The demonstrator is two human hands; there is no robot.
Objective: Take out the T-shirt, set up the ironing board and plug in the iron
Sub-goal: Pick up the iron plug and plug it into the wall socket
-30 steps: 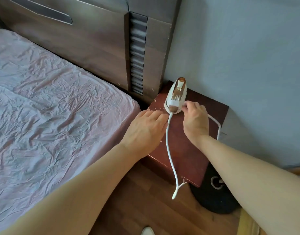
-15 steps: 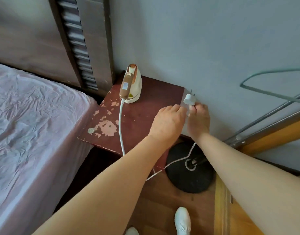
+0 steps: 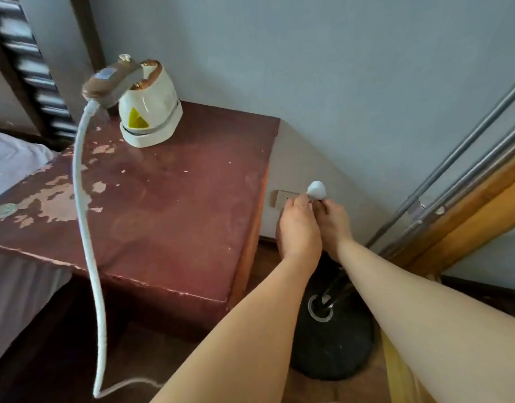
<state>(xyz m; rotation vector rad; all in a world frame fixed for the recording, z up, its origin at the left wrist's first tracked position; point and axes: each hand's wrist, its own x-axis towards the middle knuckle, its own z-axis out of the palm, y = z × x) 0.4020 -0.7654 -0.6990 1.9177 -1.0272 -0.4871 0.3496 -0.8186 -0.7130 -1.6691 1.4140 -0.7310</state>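
Nightstand (image 3: 177, 216) holds iron (image 3: 148, 112) upright; both hands (image 3: 298, 228) (image 3: 334, 225) pinch plug (image 3: 316, 189).

iron (image 3: 147, 112): 1 | plug (image 3: 316, 189): 1 | hands (image 3: 298, 228) (image 3: 334, 225): 2 | nightstand (image 3: 163, 213): 1 | socket (image 3: 282, 197): 1

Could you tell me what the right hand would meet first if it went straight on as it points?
The right hand, through the plug it pinches, would probably meet the wall beside the socket; depth is unclear.

iron (image 3: 147, 106) on nightstand (image 3: 163, 205), socket (image 3: 281, 198) right
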